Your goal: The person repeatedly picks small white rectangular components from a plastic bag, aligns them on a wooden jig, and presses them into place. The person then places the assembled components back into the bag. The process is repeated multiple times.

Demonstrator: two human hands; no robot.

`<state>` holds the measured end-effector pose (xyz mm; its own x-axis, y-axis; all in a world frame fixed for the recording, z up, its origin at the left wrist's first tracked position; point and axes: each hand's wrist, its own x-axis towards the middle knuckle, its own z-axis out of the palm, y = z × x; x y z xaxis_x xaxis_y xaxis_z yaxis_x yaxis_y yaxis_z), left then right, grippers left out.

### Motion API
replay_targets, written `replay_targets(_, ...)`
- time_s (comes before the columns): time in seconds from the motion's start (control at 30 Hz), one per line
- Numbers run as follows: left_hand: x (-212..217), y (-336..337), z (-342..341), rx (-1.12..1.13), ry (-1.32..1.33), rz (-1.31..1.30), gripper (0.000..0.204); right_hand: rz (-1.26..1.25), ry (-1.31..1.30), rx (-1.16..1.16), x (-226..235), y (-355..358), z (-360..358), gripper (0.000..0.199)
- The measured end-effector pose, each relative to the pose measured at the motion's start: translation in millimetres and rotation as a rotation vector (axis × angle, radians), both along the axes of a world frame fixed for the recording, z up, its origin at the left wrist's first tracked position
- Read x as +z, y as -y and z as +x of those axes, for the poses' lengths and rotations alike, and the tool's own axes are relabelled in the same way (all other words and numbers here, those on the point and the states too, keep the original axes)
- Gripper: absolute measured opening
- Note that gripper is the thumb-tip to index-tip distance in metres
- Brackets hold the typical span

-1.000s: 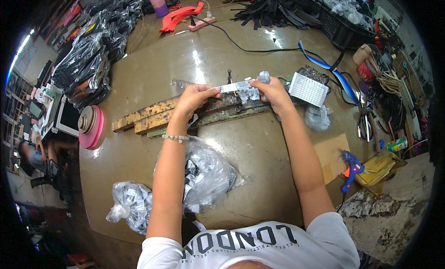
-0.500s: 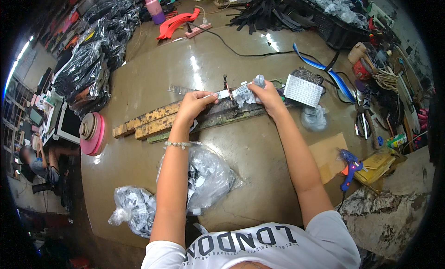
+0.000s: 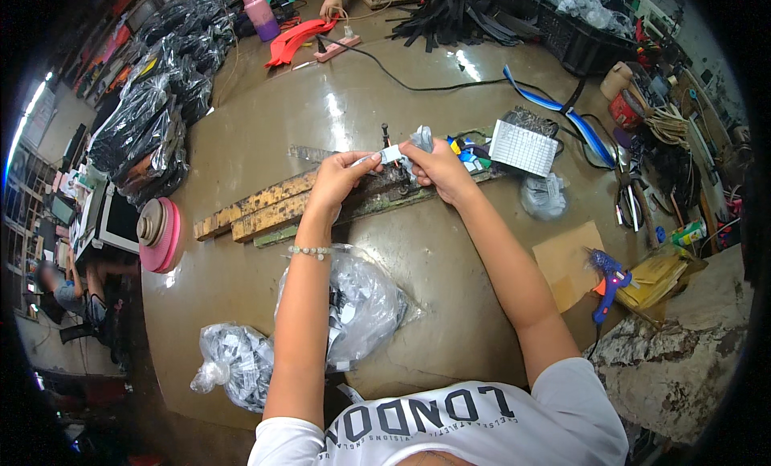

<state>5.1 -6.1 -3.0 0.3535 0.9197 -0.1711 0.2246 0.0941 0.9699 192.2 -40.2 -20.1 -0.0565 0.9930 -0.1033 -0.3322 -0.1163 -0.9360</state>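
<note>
My left hand (image 3: 341, 177) and my right hand (image 3: 434, 167) meet above a long wooden plank (image 3: 265, 213) lying across the brown table (image 3: 450, 249). Between their fingertips they pinch a small white strip (image 3: 390, 154), with a crumpled clear plastic bit (image 3: 421, 138) at the right hand's fingers. A small dark metal post (image 3: 385, 135) stands on the plank just behind the strip. A bead bracelet sits on my left wrist.
Two clear bags of small dark parts (image 3: 365, 309) (image 3: 237, 361) lie near my left forearm. A white gridded block (image 3: 524, 147), blue strap (image 3: 554, 108), glue gun (image 3: 606, 281), cardboard (image 3: 566, 261) and pink reel (image 3: 159, 233) surround the work spot. Black bags pile at far left; another person's hand (image 3: 331, 2) shows at the far edge.
Both hands have drawn closer together over the plank, and the white strip is now pinched between them. The view has shifted slightly.
</note>
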Motion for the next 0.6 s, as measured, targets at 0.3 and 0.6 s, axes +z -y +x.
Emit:
replay_targets(0.3, -2, -2, 0, 0.015, -0.023, -0.018, 0.025, 0.026, 0.251, -0.057, -13, -5, -2, 0.018)
replay_targets(0.6, -1, -5, -2, 0.015, -0.061, 0.005, 0.024, 0.215, 0.460, -0.138, -29, -15, 4, 0.020)
